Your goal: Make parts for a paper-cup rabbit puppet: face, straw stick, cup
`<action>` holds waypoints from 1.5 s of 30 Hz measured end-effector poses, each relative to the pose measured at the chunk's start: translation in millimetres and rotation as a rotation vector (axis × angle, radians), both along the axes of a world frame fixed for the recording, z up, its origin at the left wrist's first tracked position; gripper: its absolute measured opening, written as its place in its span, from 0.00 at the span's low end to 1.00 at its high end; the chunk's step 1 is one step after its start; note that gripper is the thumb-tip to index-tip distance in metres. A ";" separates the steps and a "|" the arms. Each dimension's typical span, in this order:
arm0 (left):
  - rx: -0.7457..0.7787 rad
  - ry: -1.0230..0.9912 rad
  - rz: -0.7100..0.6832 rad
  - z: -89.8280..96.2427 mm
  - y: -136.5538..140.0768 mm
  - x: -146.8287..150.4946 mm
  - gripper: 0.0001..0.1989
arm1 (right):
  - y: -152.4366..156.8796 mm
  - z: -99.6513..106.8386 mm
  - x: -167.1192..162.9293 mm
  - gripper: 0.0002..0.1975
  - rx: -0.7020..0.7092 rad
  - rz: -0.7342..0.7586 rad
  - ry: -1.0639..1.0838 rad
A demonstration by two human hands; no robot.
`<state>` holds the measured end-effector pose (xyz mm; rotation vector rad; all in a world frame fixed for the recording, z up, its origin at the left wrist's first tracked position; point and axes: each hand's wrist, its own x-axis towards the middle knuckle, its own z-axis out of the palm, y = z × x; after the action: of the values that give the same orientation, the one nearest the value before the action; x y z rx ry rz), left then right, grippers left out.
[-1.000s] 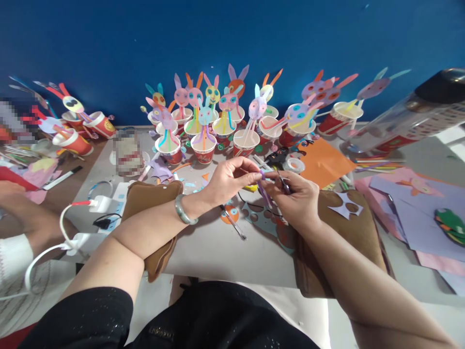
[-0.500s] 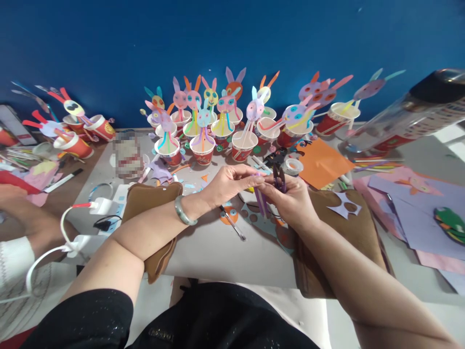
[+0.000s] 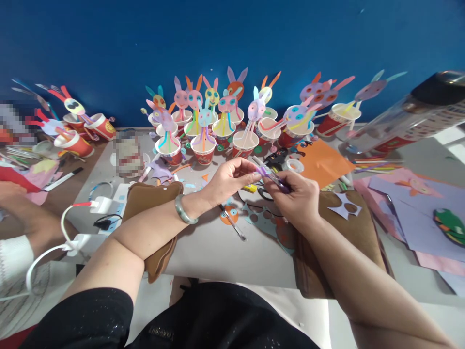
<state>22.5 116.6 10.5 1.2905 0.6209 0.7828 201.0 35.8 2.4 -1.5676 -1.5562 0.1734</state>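
My left hand pinches a small piece of purple paper above the table. Close beside it, my right hand is closed around purple-handled scissors, their blades angled toward the paper at the left fingertips. Fingers partly cover both things, so whether the blades touch the paper is unclear. Below the hands lie an orange paper face with blue eyes, a pen and a light-blue paper scrap with round holes cut from it.
Paper cups with rabbit-faced paper figures line the blue wall. Brown cushions lie near both forearms. A roll of tape, orange paper and a large clear bottle are at right. At left, another person's arm is near a power strip.
My right hand has turned the scissors from upright to slanting toward my left hand. The purple strips that hung below my fingers are now raised between my hands.
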 end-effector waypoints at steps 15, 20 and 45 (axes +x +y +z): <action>0.955 0.135 0.217 -3.2 -0.7 -8.5 0.08 | 10.2 -11.8 24.0 0.06 0.089 -0.181 -0.635; 1.120 0.201 0.231 -7.3 4.3 -8.1 0.06 | 8.9 -10.1 20.9 0.06 0.102 -0.151 -0.676; 0.153 -0.021 -0.973 34.7 -12.9 -18.7 0.16 | 18.4 -1.8 17.9 0.15 -0.118 0.105 0.425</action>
<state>3.8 103.6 45.2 1.5073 -0.1266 0.0305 218.9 54.2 0.7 -1.4233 -1.3074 0.6249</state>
